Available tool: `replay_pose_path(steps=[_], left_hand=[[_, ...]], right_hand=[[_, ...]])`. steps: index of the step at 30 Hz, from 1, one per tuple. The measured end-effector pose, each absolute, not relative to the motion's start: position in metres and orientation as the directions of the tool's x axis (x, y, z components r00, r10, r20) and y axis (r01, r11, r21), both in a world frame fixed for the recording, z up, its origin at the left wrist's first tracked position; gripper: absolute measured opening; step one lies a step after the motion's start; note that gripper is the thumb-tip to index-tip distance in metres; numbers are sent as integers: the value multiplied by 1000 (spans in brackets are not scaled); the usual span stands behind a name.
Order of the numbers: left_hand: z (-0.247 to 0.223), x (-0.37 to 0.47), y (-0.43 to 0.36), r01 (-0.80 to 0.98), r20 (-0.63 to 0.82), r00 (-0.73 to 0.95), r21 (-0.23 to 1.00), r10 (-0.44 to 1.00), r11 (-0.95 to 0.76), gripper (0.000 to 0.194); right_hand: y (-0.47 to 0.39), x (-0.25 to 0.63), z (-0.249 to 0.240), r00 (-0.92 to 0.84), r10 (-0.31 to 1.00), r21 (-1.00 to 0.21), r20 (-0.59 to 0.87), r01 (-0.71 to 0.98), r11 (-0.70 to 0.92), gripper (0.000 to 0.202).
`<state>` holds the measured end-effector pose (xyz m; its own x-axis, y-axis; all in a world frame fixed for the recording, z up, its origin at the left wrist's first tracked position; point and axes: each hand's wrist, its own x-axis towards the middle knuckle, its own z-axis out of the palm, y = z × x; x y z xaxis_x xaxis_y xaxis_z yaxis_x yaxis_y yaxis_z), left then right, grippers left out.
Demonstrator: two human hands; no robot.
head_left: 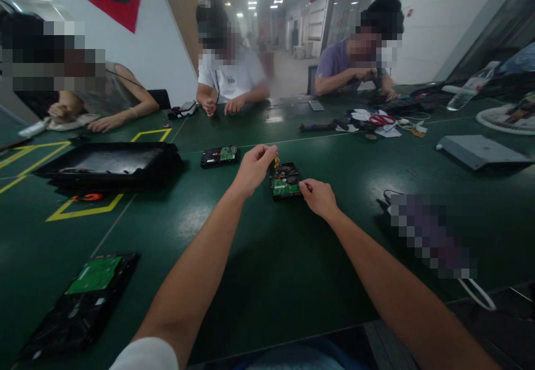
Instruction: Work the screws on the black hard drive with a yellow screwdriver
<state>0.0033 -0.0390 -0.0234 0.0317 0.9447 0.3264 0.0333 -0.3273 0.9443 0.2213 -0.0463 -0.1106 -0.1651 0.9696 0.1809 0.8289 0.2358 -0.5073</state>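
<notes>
In the head view a hard drive (286, 181) lies on the dark green table in front of me, its green circuit board facing up. My left hand (256, 168) is at the drive's far left corner, closed in a pinch on a small yellow tool (276, 161) whose kind I cannot make out. It points down toward the drive. My right hand (319, 196) has its fingers closed at the drive's right edge. A second hard drive (219, 156) lies left of my left hand. Another, larger-looking hard drive (81, 306) rests at the near left.
Black trays (109, 164) stand at the left, with an orange-and-black item (87, 197) beside them. A grey metal box (485, 151), a blurred-out item (430, 235), a bottle (472, 87) and cables (381, 120) are at the right. Three people sit across the table.
</notes>
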Motion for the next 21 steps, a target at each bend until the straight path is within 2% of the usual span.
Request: replay_pose_path(steps=[6,11,21], left_hand=[[-22,3,-39,5,320,50,947,946,-321,29],[-19,3,-42,-103,286,50,955,957,-280,20],[-21,1,-39,-195,276,78,947,958,-257,19]], right_hand=[[-46,222,-111,-168,969,-495,182,835,238,36],[-47,223,-110,-164,970,-511,182,827,236,36],[-48,222,-110,-166,970,-532,175,814,235,38]])
